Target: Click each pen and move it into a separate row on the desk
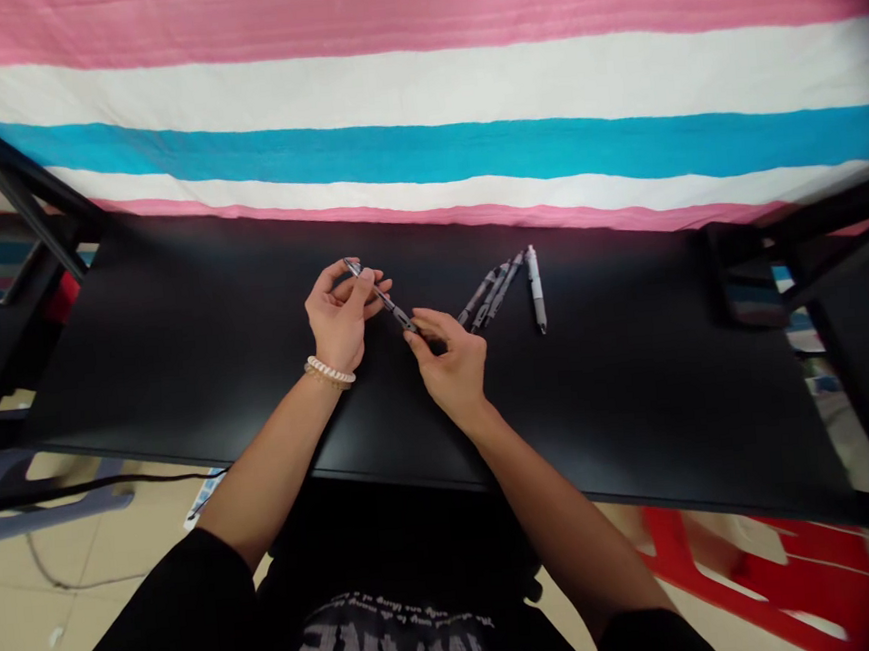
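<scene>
Grey-and-black, patterned and slender, a pen-like rod (397, 313) is held aslant just left of the frame's centre, over a matt black tabletop (634, 380). Seen from where I stand, its long axis runs from upper left to lower right, bridging the person's two hands. The left hand (340, 318) pinches the upper end between thumb and fingers; the right hand (448, 359) grips the lower end with thumb and fingertips. Right of centre lie several similar grey-and-black rods (503, 290), sloping up towards the right, partly hidden by the right hand, the nearer of the two; I cannot tell their exact number. Beside them, a white pen (535, 282) with a grey lower part lies almost upright in the frame.
</scene>
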A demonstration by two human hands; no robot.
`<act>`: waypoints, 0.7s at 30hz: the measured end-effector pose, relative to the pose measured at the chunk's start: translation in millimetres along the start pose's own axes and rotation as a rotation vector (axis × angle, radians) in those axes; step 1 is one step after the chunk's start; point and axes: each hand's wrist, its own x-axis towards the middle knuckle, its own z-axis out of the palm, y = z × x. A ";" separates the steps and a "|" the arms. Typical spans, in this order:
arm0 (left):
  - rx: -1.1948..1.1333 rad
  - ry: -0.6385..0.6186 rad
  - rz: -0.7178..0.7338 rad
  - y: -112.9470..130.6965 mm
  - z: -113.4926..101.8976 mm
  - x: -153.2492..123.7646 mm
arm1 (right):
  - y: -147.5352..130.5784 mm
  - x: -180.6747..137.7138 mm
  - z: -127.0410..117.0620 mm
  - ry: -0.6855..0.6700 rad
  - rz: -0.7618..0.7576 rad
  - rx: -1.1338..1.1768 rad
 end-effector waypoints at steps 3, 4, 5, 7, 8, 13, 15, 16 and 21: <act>-0.026 0.014 0.008 -0.5 -0.4 0.3 | 0.5 2.4 -1.6 0.031 -0.008 0.025; -0.032 0.013 0.000 -0.5 -0.9 0.6 | 0.3 3.1 -2.0 0.018 0.014 0.048; -0.037 0.007 -0.013 -0.5 -1.5 0.8 | 0.0 3.7 -2.4 0.004 0.032 0.061; -0.049 -0.004 -0.035 -1.0 -2.7 1.2 | -0.7 4.3 -2.9 0.007 0.018 0.039; -0.057 -0.009 -0.040 -1.3 -3.2 1.3 | -1.2 4.3 -2.9 0.022 -0.012 0.016; -0.083 -0.035 -0.048 -3.0 -3.2 0.5 | -3.5 3.3 -2.0 0.011 0.014 0.036; -0.072 -0.041 -0.061 -2.9 -2.2 -0.1 | -4.1 3.1 -1.5 0.027 -0.002 0.032; -0.063 -0.038 -0.064 -2.8 -1.6 -0.4 | -4.2 3.1 -1.3 0.043 -0.023 0.029; -0.024 -0.027 -0.071 -1.9 0.4 -1.3 | -4.7 3.4 -1.8 0.028 0.016 0.034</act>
